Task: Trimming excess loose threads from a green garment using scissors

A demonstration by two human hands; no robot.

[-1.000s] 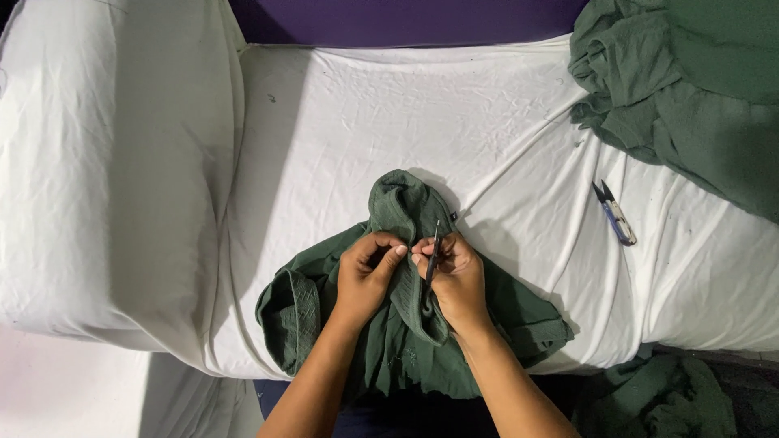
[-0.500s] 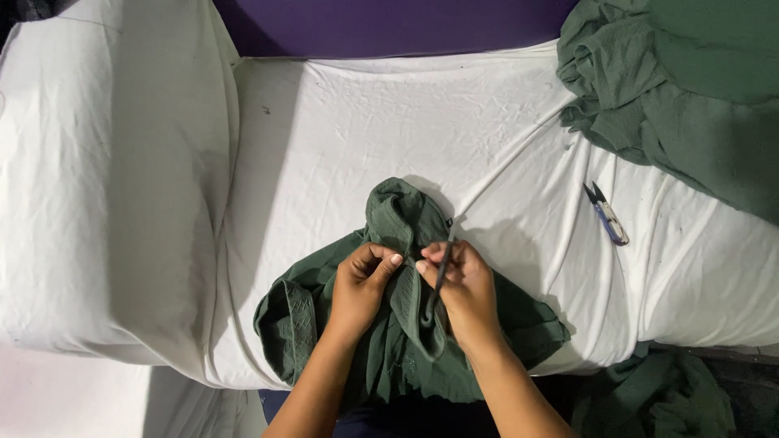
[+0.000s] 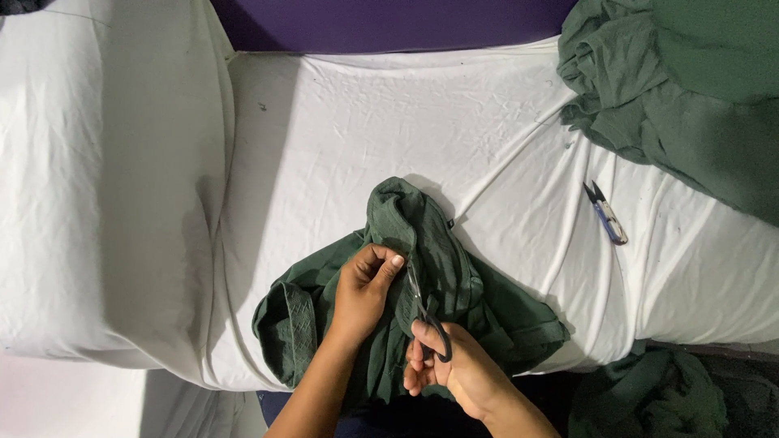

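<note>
Scissors (image 3: 425, 311): one pair, right hand (image 3: 451, 370) gripping handles | left hand (image 3: 363, 294) pinching one green garment (image 3: 454, 284) | thread snips (image 3: 606, 212): one, lying far right.

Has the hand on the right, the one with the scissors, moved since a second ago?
Yes. The right hand has slid down the green garment toward the person, away from the left hand, and now grips black scissors.

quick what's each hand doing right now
Left hand: closed, pinching a fold of the dark green fabric garment.
Right hand: closed around the black-handled scissors, blades at the garment.
</note>
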